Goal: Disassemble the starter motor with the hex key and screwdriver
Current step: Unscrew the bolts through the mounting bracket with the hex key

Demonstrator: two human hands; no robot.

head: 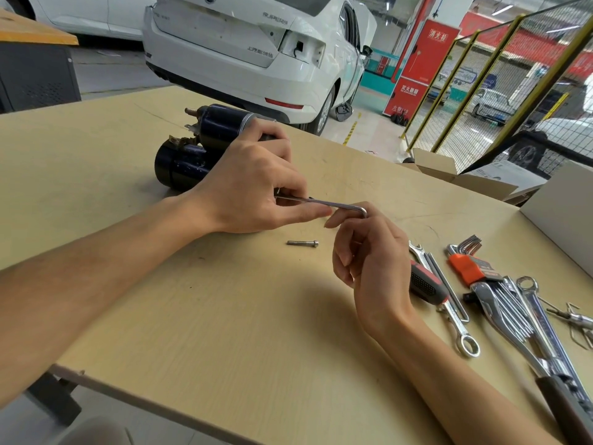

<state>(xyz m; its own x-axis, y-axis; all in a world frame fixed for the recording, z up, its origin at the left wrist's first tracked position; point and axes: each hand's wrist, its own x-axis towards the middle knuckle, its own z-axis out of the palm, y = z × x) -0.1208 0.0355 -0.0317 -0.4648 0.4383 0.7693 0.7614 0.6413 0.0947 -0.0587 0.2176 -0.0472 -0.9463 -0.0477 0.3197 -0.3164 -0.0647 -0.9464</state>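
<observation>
The black starter motor (192,152) lies on its side on the wooden table (224,316), at the far left. My left hand (253,184) rests against the motor's near end and pinches the long shaft of a silver hex key (333,205). The key's bent end sits at the fingertips of my right hand (369,261), which is loosely curled beside it; whether it grips the key I cannot tell. One removed bolt (303,242) lies on the table just below the key. A red-and-black screwdriver (426,284) lies right of my right hand.
Spanners (462,335), a hex key set in an orange holder (465,261) and more chrome tools (513,316) are spread on the table's right side. A white box (561,213) stands at the right edge. A white car (256,53) is parked behind the table.
</observation>
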